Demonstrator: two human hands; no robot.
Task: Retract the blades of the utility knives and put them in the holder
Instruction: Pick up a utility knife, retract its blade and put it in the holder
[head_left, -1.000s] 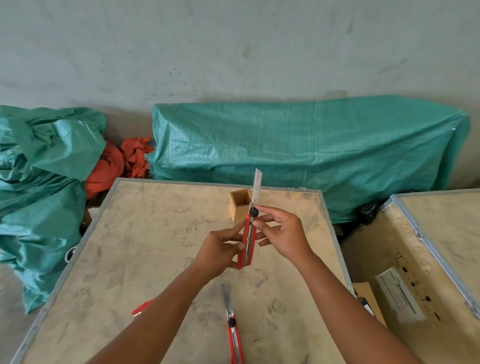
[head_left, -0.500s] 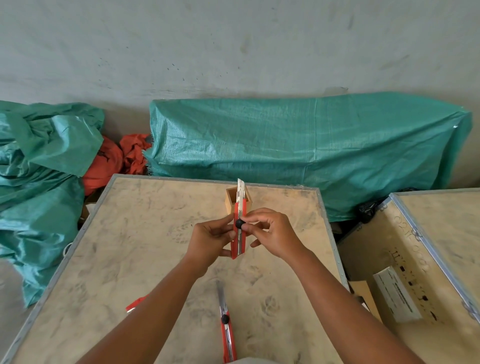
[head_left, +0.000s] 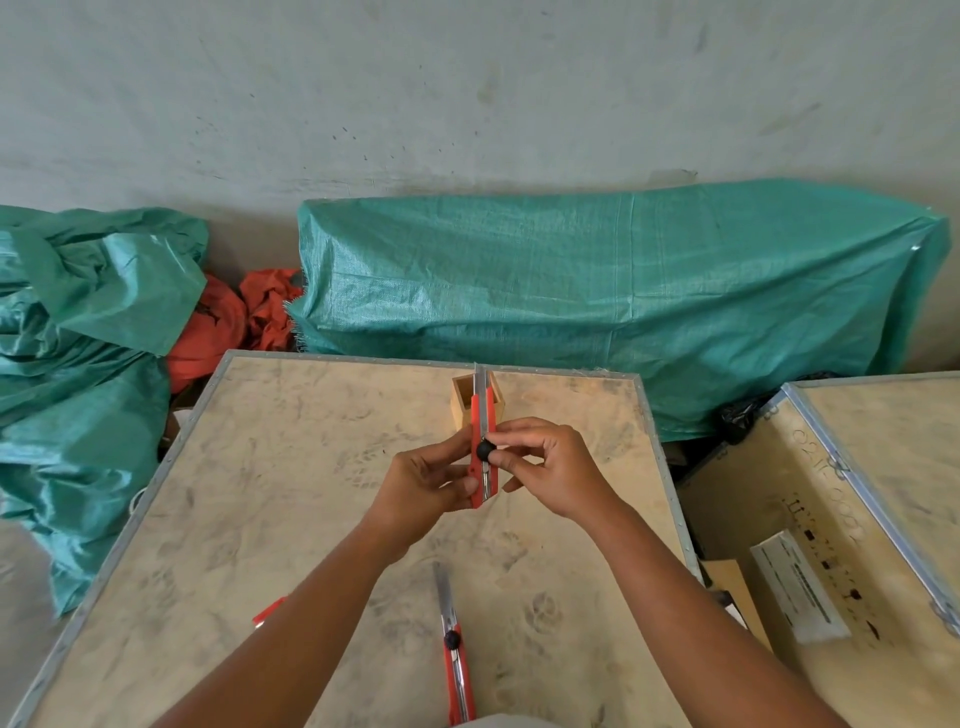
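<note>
I hold a red utility knife (head_left: 484, 415) upright above the wooden crate top (head_left: 291, 488). My left hand (head_left: 423, 483) grips its lower body. My right hand (head_left: 550, 470) pinches its black slider knob. Only a short tip of blade shows above the red body. Right behind the knife stands a small open wooden holder (head_left: 462, 405). A second red knife (head_left: 454, 649) lies near the front edge with its blade extended toward me. A red piece of a third knife (head_left: 269, 610) peeks out beside my left forearm.
Green tarps (head_left: 597, 291) cover bundles behind and left of the crate, with orange cloth (head_left: 228, 322) between them. Another wooden crate (head_left: 841, 519) with a metal edge and a white label stands at the right.
The long blade that stuck out a second ago has slid down into the red body. My right thumb and finger moved down with the slider. The knife shifted slightly left, in front of the holder.
</note>
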